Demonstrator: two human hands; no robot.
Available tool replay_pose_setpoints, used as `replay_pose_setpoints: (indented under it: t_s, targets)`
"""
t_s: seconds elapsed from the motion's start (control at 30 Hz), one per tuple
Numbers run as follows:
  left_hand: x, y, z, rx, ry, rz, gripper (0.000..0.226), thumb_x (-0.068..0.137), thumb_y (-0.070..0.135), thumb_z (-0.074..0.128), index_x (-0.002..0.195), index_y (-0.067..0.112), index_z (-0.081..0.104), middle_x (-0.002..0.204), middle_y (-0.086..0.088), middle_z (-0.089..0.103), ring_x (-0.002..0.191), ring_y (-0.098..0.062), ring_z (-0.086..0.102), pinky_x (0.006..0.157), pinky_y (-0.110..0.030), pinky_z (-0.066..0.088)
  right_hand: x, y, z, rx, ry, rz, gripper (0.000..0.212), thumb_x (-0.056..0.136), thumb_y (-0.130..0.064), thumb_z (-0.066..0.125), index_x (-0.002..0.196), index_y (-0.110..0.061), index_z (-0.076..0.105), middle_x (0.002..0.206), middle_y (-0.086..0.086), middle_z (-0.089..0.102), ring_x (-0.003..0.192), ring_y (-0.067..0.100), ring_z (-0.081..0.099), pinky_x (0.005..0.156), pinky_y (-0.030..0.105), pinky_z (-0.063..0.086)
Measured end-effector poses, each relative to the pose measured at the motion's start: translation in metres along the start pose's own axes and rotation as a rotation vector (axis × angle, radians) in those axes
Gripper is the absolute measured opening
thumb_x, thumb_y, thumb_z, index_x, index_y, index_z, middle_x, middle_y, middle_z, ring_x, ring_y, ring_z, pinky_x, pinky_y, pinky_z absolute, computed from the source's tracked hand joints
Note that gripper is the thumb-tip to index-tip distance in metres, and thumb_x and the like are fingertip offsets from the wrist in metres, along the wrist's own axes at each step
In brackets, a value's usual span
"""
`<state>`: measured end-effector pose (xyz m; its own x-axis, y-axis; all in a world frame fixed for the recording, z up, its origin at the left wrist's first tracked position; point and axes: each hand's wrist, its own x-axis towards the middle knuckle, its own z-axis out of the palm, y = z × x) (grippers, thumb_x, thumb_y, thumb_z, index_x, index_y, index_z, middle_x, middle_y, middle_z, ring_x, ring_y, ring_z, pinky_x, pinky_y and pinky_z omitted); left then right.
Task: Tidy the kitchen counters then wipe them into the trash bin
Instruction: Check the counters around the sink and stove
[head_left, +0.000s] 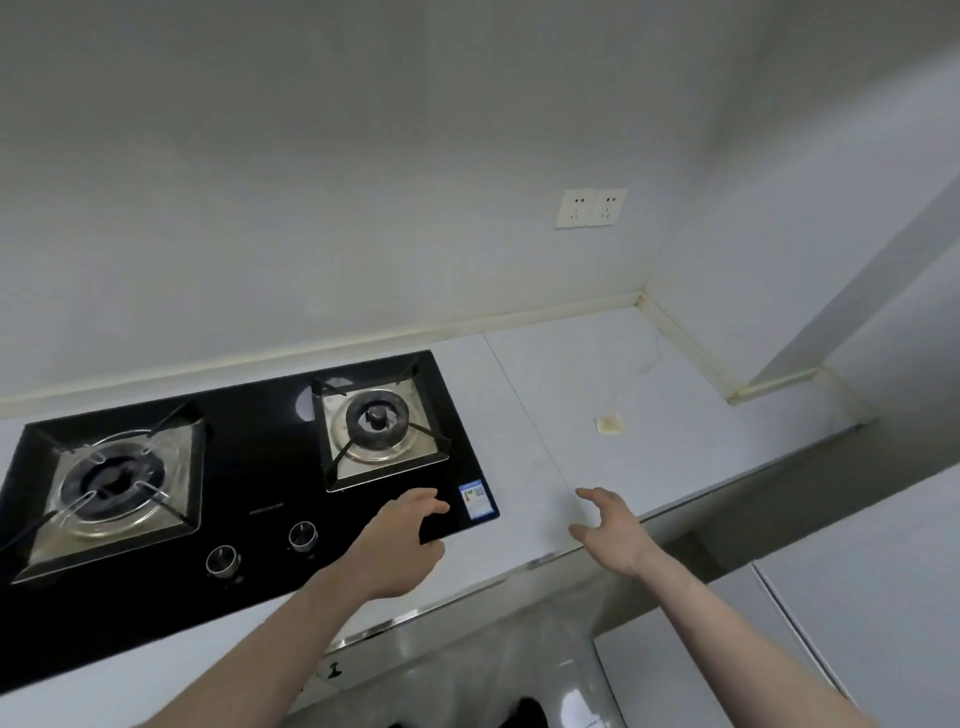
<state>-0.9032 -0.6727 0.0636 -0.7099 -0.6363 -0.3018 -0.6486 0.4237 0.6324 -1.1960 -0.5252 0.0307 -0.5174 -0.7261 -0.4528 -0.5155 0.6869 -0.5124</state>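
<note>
You see a soft, even and rather dim light with a cool grey-green tone. No strong shadows fall on the counter (649, 415). The black glass hob (249, 467) gives a pale glare spot (304, 402) beside its right burner. The wide lens bends the straight lines near the edges. The whole picture is slightly soft, and the forearms at the bottom are a little blurred.

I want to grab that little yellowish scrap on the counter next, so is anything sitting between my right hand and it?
Nothing visible does. The right hand hovers open over the front edge of the counter, and only bare white surface lies between it and the yellowish scrap farther back. The stove is off to the left.
</note>
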Motion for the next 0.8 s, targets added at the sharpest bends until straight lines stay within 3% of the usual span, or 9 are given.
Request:
replay_pose_setpoints:
  t_s: [0.3,0.47,0.63,0.73,0.8]
  targets:
    - [0.020,0.003,0.022,-0.053,0.141,-0.173,0.052,0.093,0.031,0.060,0.144,0.033,0.050,0.158,0.016,0.032,0.143,-0.013,0.036,0.117,-0.025,0.031,0.135,0.029,-0.042,-0.127,-0.141,0.072,0.075,0.095,-0.024,0.060,0.160,-0.016,0.022,0.166,0.009,0.004,0.146,0.027,0.033,0.108,0.030,0.036]
    - [0.036,0.014,0.050,-0.102,0.193,-0.299,0.054,0.092,0.028,0.062,0.144,0.031,0.051,0.158,0.013,0.034,0.142,-0.014,0.036,0.117,-0.024,0.028,0.197,0.047,-0.064,-0.191,-0.173,0.063,0.080,0.091,-0.032,0.063,0.159,-0.023,0.022,0.167,0.009,0.003,0.140,0.032,0.042,0.107,0.039,0.045]
    - [0.039,0.020,0.074,-0.152,0.205,-0.413,0.055,0.093,0.028,0.062,0.146,0.029,0.048,0.160,0.011,0.032,0.146,-0.015,0.033,0.119,-0.025,0.024,0.234,0.063,-0.077,-0.318,-0.220,0.049,0.077,0.092,-0.036,0.060,0.159,-0.028,0.022,0.168,0.005,0.000,0.142,0.032,0.040,0.105,0.031,0.043]
    - [0.036,0.024,0.084,-0.170,0.233,-0.459,0.056,0.092,0.028,0.062,0.146,0.028,0.049,0.159,0.011,0.033,0.145,-0.011,0.035,0.118,-0.023,0.025,0.252,0.063,-0.081,-0.411,-0.188,0.071,0.071,0.095,-0.035,0.058,0.158,-0.022,0.028,0.167,0.009,0.012,0.147,0.030,0.034,0.113,0.031,0.035]
    - [0.032,0.025,0.088,-0.178,0.252,-0.502,0.056,0.091,0.029,0.061,0.146,0.029,0.049,0.159,0.011,0.033,0.145,-0.012,0.036,0.118,-0.023,0.027,0.259,0.059,-0.081,-0.387,-0.160,0.019,0.049,0.100,-0.023,0.048,0.147,-0.011,0.047,0.154,0.013,0.041,0.139,0.028,0.044,0.109,0.030,0.040]
